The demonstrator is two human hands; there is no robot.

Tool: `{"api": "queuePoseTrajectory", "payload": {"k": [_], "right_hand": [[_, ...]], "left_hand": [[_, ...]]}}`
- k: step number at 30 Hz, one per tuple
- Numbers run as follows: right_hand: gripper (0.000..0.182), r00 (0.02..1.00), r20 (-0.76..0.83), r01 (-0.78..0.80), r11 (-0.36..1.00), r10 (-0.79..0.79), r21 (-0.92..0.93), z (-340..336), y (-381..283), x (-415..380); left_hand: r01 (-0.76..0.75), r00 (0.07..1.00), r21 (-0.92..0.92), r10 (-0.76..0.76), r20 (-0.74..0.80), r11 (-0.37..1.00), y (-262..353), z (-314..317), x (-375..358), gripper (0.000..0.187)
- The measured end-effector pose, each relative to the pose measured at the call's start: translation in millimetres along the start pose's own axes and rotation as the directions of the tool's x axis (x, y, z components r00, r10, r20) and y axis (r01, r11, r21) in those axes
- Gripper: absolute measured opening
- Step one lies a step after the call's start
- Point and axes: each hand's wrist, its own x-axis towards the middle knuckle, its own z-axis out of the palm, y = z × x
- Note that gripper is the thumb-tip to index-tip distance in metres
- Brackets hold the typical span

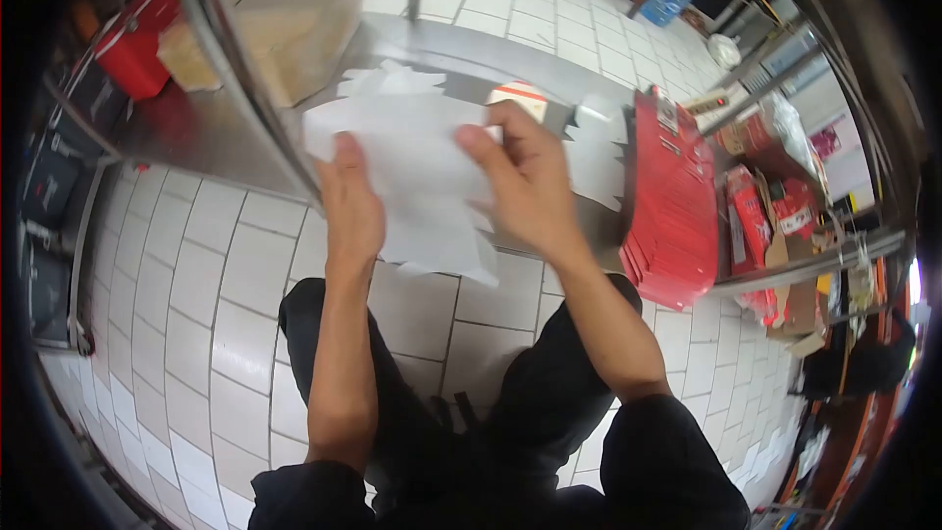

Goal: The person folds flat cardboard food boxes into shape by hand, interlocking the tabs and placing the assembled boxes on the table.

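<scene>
A white die-cut cardboard box blank [417,172], with notched flaps, is held up in front of me over the edge of the metal shelf. My left hand [348,196] grips its left side, thumb on top and fingers beneath. At the upper right corner, my right hand [530,177] pinches it between thumb and curled fingers. Behind that hand lies a small white and orange-red piece [518,95], partly hidden. Another white blank [597,142] rests on the shelf to the right, beside a stack of red flat box blanks [672,201]. Some edges are blurred by motion.
The steel shelf [471,44] has upright metal posts, one [240,59] close to my left hand. A brown cardboard box [285,29] and a red box [137,49] stand at the left. Cartons and red packets [751,216] are at the right. Tiled floor lies below.
</scene>
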Motion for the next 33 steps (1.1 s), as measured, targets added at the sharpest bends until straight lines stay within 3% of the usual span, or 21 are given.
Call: {"api": "queuePoseTrajectory", "payload": {"k": [3, 4, 5, 6, 8, 9, 11, 13, 15, 16, 17, 18, 19, 20, 21, 24, 25, 27, 29, 31, 33], "right_hand": [[0.023, 0.983, 0.069, -0.182, 0.914, 0.168, 0.363, 15.2, 3.3, -3.5], [0.023, 0.985, 0.034, -0.168, 0.919, 0.167, 0.358, 17.9, 3.6, -4.9], [0.028, 0.969, 0.062, -0.245, 0.884, 0.240, 0.398, 20.8, 4.7, -7.0], [0.033, 0.945, 0.098, -0.321, 0.839, 0.311, 0.439, 22.0, 6.5, -9.2], [0.037, 0.953, 0.120, -0.302, 0.839, 0.279, 0.452, 20.6, 12.7, -10.5], [0.041, 0.955, 0.169, -0.294, 0.838, 0.242, 0.460, 19.7, 14.1, -9.5], [0.043, 0.956, 0.153, -0.294, 0.837, 0.251, 0.462, 19.1, 14.8, -8.1], [0.036, 0.958, 0.132, -0.285, 0.809, 0.254, 0.514, 20.4, 18.3, -5.4], [0.031, 0.978, 0.092, -0.209, 0.895, 0.188, 0.394, 19.9, 12.6, -4.7], [0.027, 0.988, 0.075, -0.149, 0.955, 0.134, 0.255, 17.8, 11.2, -7.3], [0.024, 1.000, 0.025, -0.006, 0.968, 0.000, 0.251, 21.9, 14.6, -9.3], [0.023, 0.991, -0.022, 0.134, 0.963, -0.132, 0.233, 28.1, 19.1, -10.3], [0.023, 0.992, -0.057, 0.125, 0.969, -0.116, 0.211, 32.6, 23.3, -10.4], [0.022, 0.952, -0.096, 0.298, 0.951, -0.290, 0.081, 37.0, 26.9, -9.5], [0.022, 0.883, -0.100, 0.456, 0.888, -0.459, -0.056, 37.9, 29.5, -8.8], [0.016, 0.891, -0.121, 0.449, 0.890, -0.438, 0.076, 37.0, 20.6, -11.1], [0.016, 0.892, -0.123, 0.444, 0.893, -0.435, 0.069, 34.0, 19.0, -11.1], [0.014, 0.999, -0.050, 0.039, 0.846, -0.014, 0.531, 31.7, 16.7, -5.7], [0.014, 0.994, -0.080, -0.024, 0.860, 0.075, 0.510, 29.7, 22.9, -0.6], [0.014, 0.971, -0.147, -0.016, 0.660, 0.191, 0.751, 35.8, 37.4, 5.3], [0.013, 0.971, -0.161, -0.013, 0.714, 0.175, 0.700, 32.5, 33.9, 1.3]], "left_hand": [[-0.097, 0.963, 0.227, 0.149, -0.226, 0.969, -7.1, 10.2, 4.5, 0.057], [-0.104, 0.949, 0.382, 0.206, -0.237, 0.918, -11.2, 3.2, 7.5, 0.057], [-0.106, 0.934, 0.528, 0.267, -0.239, 0.843, -14.6, -3.5, 8.4, 0.058], [-0.120, 0.940, 0.517, 0.265, -0.216, 0.848, -13.0, -1.6, 6.4, 0.058], [-0.190, 0.844, 0.682, 0.472, -0.254, 0.706, -3.5, 1.6, 4.9, 0.055], [-0.206, 0.845, 0.674, 0.476, -0.243, 0.709, 0.4, 3.7, 4.4, 0.055], [-0.360, 0.710, 0.825, 0.702, -0.060, 0.435, 5.8, 3.8, 1.3, 0.045], [-0.424, 0.764, 0.766, 0.645, 0.016, 0.483, 0.7, -1.7, -2.1, 0.036], [-0.334, 0.942, 0.299, 0.331, 0.063, 0.894, -3.8, 5.8, -5.6, 0.031], [-0.340, 0.940, 0.267, 0.328, 0.090, 0.902, -0.4, 10.9, -8.6, 0.031], [-0.122, 0.991, -0.008, 0.122, 0.047, 0.993, 7.2, 14.1, -11.0, 0.028], [0.122, 0.992, -0.277, -0.107, 0.069, 0.953, 11.2, 16.1, -13.6, 0.025], [0.159, 0.986, -0.137, -0.150, 0.069, 0.978, 6.2, 10.1, -9.9, 0.024], [0.185, 0.981, 0.008, -0.185, 0.060, 0.983, -0.8, 1.2, -2.8, 0.023], [0.196, 0.977, -0.004, -0.195, 0.088, 0.981, -3.7, -4.2, 0.9, 0.023], [0.167, 0.985, -0.042, -0.164, 0.056, 0.985, -4.5, -17.2, 8.4, 0.021], [0.174, 0.982, -0.153, -0.159, 0.102, 0.973, -2.8, -21.7, 10.6, 0.019], [0.180, 0.980, -0.252, -0.151, 0.130, 0.951, -3.4, -25.2, 9.4, 0.017], [0.000, 0.988, 0.172, -0.027, 0.152, 0.985, -7.7, -16.2, 0.8, 0.014], [-0.267, 0.961, 0.200, 0.245, 0.128, 0.943, -5.3, 10.3, -17.5, 0.011], [-0.364, 0.931, 0.354, 0.339, 0.133, 0.862, -0.6, 22.2, -24.8, 0.009]]}}
